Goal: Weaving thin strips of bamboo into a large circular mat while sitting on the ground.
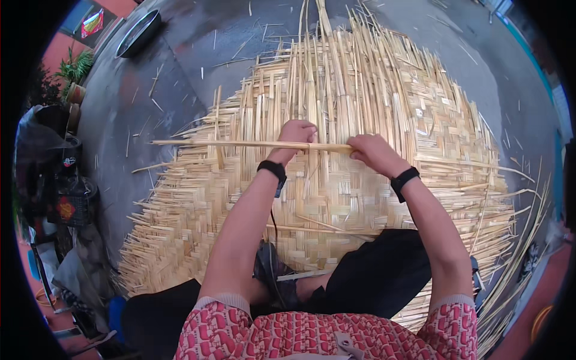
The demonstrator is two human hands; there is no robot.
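Note:
A long, flat, straw-coloured reed strip (pixel 234 143) runs crosswise above a large woven reed mat (pixel 288 198). My right hand (pixel 377 153) pinches its right end between thumb and fingers. Close to that end, my left hand (pixel 297 133) is closed around the strip, whose free length reaches far out to the left. How the left fingertips sit on it is partly hidden. Beneath both hands, lengthwise reed strips (pixel 342 114) lie side by side and stick out past the mat's far edge. The mat's border is ragged with loose ends.
I sit on the mat with dark-trousered legs (pixel 384 261) folded. Loose long reeds (pixel 534 240) lie along the right side. A round dark pan (pixel 139 34) and a potted plant (pixel 77 65) stand far left. Dark containers (pixel 75 198) line the left. Reed scraps litter the grey floor (pixel 180 54).

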